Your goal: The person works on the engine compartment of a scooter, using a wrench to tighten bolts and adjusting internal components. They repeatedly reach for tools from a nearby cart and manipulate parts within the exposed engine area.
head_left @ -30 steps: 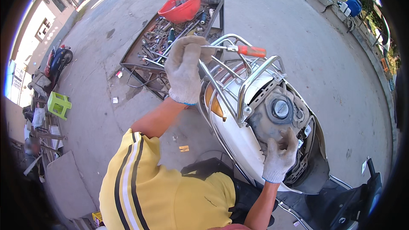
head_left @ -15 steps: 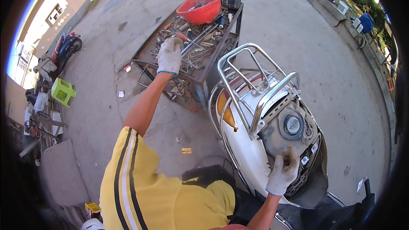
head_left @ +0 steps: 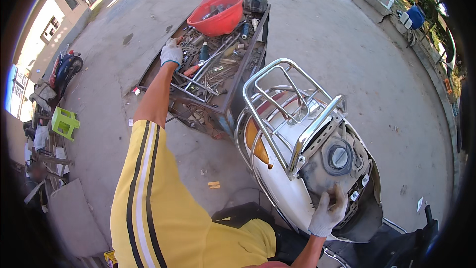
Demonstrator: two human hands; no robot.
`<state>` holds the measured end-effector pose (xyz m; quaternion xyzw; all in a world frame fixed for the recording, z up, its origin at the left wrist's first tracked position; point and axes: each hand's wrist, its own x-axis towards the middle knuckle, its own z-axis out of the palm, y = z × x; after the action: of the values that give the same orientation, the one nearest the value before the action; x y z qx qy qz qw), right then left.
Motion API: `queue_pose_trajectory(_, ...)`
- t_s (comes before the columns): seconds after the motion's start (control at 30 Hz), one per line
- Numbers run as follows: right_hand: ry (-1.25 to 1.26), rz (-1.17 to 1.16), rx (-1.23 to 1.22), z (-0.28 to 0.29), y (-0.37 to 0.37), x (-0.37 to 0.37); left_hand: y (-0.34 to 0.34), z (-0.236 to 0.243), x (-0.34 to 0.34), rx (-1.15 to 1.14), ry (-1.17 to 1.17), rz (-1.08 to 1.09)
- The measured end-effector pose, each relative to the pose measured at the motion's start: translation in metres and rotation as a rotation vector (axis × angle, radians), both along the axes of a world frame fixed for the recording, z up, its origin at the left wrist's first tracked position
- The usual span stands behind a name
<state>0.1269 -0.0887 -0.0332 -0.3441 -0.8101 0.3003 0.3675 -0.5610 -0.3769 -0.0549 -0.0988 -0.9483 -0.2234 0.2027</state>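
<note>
My left hand [head_left: 171,53], in a white knitted glove, reaches into the left side of a metal tool cart [head_left: 227,100]. Its fingertips are beside a red-orange handle [head_left: 179,40]; I cannot tell whether they grip it. Around it lie long metal rods [head_left: 207,65], a red-handled tool [head_left: 191,71] and a dark green-handled tool [head_left: 204,52]. My right hand [head_left: 328,214], also gloved, is over the opened body of a white scooter [head_left: 282,196], below the round filler cap [head_left: 339,157]. Its thumb and fingers are curled together; anything between them is too small to make out.
A red plastic basin [head_left: 214,26] with items in it stands on the cart's far end. The scooter's chrome rear rack [head_left: 311,128] rises between cart and opening. Further left are a green stool [head_left: 65,123] and a parked motorbike [head_left: 65,69].
My left hand has moved from over the rods to the cart's left side, beside the red-orange handle. My right hand stays nearly where it was. The view has shifted slightly.
</note>
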Motion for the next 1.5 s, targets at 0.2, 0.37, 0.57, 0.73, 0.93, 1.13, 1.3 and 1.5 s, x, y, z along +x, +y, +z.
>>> queue_pose_trajectory(0.2, -0.008, -0.084, -0.062, 0.007, -0.007, -0.014, 0.027, 0.007, -0.031, -0.177, -0.250, 0.189)
queue_pose_trajectory(0.37, -0.009, -0.085, -0.042, 0.005, -0.007, -0.017, 0.018, 0.003, -0.056, -0.144, -0.360, 0.321)
queue_pose_trajectory(0.57, -0.004, -0.077, -0.035, 0.005, -0.006, -0.015, 0.030, 0.016, -0.025, -0.006, -0.344, 0.291)
queue_pose_trajectory(0.73, -0.021, -0.029, -0.076, 0.011, -0.006, -0.010, 0.014, -0.003, -0.018, 0.114, -0.172, 0.265)
queue_pose_trajectory(0.93, 0.093, 0.031, -0.289, 0.020, -0.008, -0.003, 0.023, 0.039, 0.068, 1.170, 0.080, 0.271)
queue_pose_trajectory(1.13, 0.225, 0.118, -0.305, 0.057, -0.015, -0.002, 0.116, 0.122, 0.338, 1.157, -0.439, -0.778)
queue_pose_trajectory(1.3, 0.455, 0.290, -0.352, 0.086, -0.015, -0.011, 0.161, 0.136, 0.494, 0.628, -0.753, -1.216)
queue_pose_trajectory(1.5, 0.660, 0.075, -0.635, 0.103, -0.007, 0.037, 0.215, 0.109, 0.571, 0.247, -0.781, -1.511)
